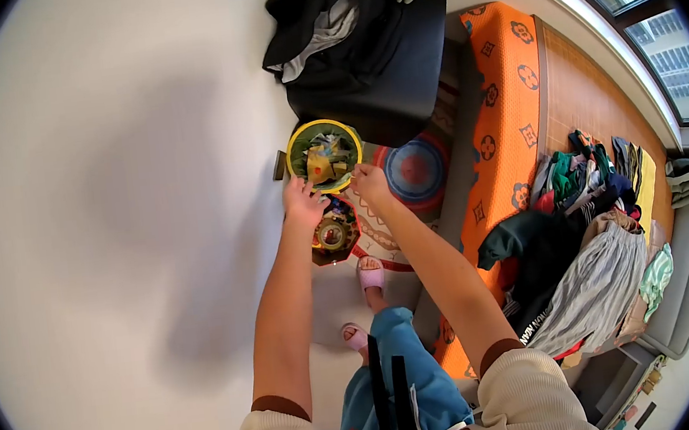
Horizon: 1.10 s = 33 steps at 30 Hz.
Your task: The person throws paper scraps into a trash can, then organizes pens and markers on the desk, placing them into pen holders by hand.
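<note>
A round trash bin (320, 123) with a yellow rim and a dark green inside stands in front of me, with crumpled wrappers (326, 160) in it. My left hand (305, 202) is at the near left of the rim, fingers spread and stretched towards it. At the near right, my right hand (371, 184) has its fingers pinched together on the rim; the exact grip is small in view. Just below the bin, partly covered by my left hand, is a red-edged, many-sided box (354, 239) with a round gold-coloured item (331, 234) inside.
A black seat (374, 98) piled with dark clothes (320, 24) stands beyond the bin. To the right is a bench or bed with an orange patterned cover (506, 72) and heaped clothes (591, 248). A patterned rug (415, 170) lies below; a white wall (108, 198) rises at left.
</note>
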Available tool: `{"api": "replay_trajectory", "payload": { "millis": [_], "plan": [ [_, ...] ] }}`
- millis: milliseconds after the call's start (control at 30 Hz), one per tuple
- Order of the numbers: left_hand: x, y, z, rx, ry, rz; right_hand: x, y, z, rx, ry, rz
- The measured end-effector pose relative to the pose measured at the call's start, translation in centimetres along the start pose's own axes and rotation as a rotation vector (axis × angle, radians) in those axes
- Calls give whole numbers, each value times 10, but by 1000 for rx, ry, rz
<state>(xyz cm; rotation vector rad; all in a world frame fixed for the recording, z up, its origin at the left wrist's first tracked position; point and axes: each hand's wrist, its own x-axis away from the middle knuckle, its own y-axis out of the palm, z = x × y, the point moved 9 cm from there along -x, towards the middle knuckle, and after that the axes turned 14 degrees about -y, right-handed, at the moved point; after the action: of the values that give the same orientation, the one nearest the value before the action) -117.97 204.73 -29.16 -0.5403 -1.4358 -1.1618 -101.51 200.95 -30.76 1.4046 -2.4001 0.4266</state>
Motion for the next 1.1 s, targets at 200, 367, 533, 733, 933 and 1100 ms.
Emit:
{"api": "replay_trajectory", "payload": {
  "millis": [200, 367, 533, 733, 933, 1100],
  "plan": [
    [6, -12, -10, -62, -10, -25, 21, -13, -17, -67, -12, -91],
    [63, -7, -27, -76, 17, -44, 69, -27, -40, -61, -68, -17],
    [126, -19, -62, -91, 95, -59, 153, -48, -62, -222, -112, 67],
    [221, -8, -213, -272, 130, -83, 313, -154, -75, -374, -293, 359],
    [296, -4, -441, -615, -159, -306, 527, -325, -45, -385, -364, 787],
    [342, -4, -625, -880, -381, -482, 686, -454, 19, -544, -388, 1131]
  ]
}}
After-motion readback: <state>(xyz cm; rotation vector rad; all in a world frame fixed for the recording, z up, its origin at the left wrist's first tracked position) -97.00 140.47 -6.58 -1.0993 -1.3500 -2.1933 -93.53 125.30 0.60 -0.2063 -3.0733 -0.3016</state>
